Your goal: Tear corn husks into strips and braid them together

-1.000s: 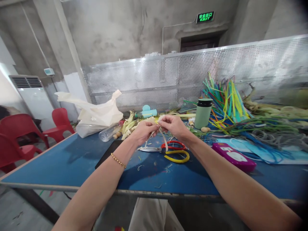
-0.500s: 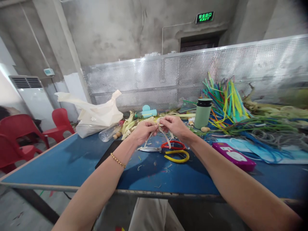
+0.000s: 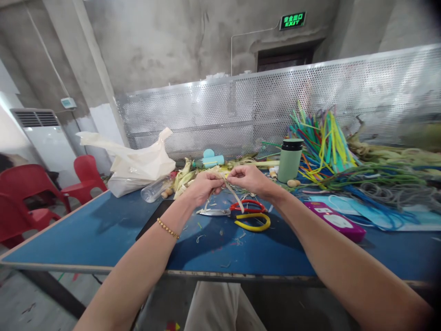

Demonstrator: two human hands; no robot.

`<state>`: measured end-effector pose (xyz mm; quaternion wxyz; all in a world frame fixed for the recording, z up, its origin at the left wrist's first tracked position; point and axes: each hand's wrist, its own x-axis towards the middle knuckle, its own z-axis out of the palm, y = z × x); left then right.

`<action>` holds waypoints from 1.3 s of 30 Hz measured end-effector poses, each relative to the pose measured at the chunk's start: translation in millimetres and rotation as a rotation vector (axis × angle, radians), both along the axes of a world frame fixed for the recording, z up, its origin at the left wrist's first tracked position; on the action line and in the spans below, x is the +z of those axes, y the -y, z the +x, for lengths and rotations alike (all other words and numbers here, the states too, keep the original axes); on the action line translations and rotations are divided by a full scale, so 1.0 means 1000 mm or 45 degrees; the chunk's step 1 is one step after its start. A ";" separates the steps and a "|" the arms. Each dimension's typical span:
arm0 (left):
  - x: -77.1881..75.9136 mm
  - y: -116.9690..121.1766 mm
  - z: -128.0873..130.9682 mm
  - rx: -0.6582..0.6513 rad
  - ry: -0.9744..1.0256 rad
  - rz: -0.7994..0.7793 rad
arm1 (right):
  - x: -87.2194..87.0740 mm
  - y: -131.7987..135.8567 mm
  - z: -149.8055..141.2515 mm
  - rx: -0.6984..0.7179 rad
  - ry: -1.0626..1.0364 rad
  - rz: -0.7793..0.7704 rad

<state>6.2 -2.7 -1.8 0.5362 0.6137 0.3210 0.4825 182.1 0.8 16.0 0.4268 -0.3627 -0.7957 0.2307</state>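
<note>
Both hands meet above the blue table [image 3: 206, 257], thumbs and fingers pinched close together. My left hand [image 3: 206, 187] is closed on pale, flat strips that look like dried corn husk. Against it, my right hand [image 3: 251, 179] pinches the same material. One long husk strip [image 3: 236, 197] hangs down from between the fingers; a shorter end dangles under the left hand. Just below lie scissors [image 3: 253, 222] with one red and one yellow handle, blades pointing left. How the strips cross is too small to make out.
A white plastic bag [image 3: 141, 161] and a clear bottle [image 3: 153, 189] stand at left, beside loose corn husks [image 3: 185, 178]. On the right are a green tumbler [image 3: 290, 161], colourful strips [image 3: 330, 142], a purple box [image 3: 334, 220] and tangled cords [image 3: 386, 188]. A perforated metal panel [image 3: 193, 119] closes off the back.
My right hand has shifted slightly, and its fingers have drawn in tighter around the strips. Fewer loose ends hang between the hands. The view has tilted down a little.
</note>
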 end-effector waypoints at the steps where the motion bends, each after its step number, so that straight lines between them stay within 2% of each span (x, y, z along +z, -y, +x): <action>1: 0.000 0.000 0.000 0.003 -0.019 -0.005 | -0.001 0.000 0.000 -0.010 0.009 0.011; 12: -0.001 -0.001 -0.005 -0.055 -0.064 0.024 | -0.006 -0.005 -0.004 -0.068 0.124 0.155; 15: -0.001 -0.002 -0.005 -0.062 -0.039 -0.003 | -0.005 -0.005 -0.004 -0.073 0.155 0.172; 17: 0.001 -0.001 -0.004 -0.059 0.018 -0.048 | -0.004 -0.005 -0.003 -0.070 0.179 0.258; 19: 0.003 -0.001 -0.004 -0.044 0.127 -0.111 | -0.002 -0.004 -0.001 -0.154 0.201 0.476; 22: 0.005 0.001 -0.003 -0.024 0.307 -0.206 | 0.003 -0.001 0.002 -0.474 0.173 0.815; 24: 0.007 0.002 -0.002 -0.012 0.371 -0.244 | 0.005 0.002 0.001 -0.590 0.151 0.875; 27: 0.008 0.003 -0.002 0.013 0.387 -0.264 | 0.005 0.007 -0.003 -0.455 0.158 0.688; 32: 0.007 0.002 -0.002 0.003 0.374 -0.227 | -0.003 0.007 -0.014 -0.128 0.007 0.014; 34: 0.007 0.002 -0.002 -0.015 0.361 -0.218 | -0.005 0.007 -0.015 -0.068 -0.111 -0.093; 39: 0.007 0.003 -0.001 0.007 0.340 -0.225 | -0.003 0.010 -0.015 -0.005 -0.266 -0.167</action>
